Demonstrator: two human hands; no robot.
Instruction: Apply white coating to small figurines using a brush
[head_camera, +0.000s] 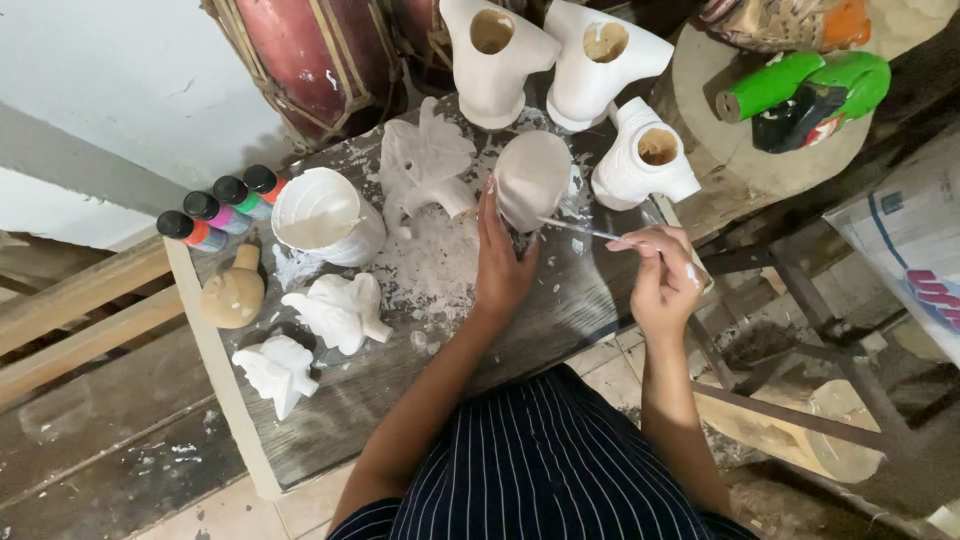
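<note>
White plaster dust covers the wooden table (560, 310) where a person works on a rounded figure.

The left hand (500, 262) wraps its fingers around the lower side of the rounded figure (532, 178), holding it upright on the table near its far edge. The right hand (662, 278) pinches a thin brush (580, 230) with closed fingers, its tip touching the figure's right side. A white cup (322, 215) stands to the left, with four small paint bottles (222, 210) beyond it. Three hollow white figures (560, 75) stand behind, and smaller white ones (340, 312) lie near the table's left edge.
</note>
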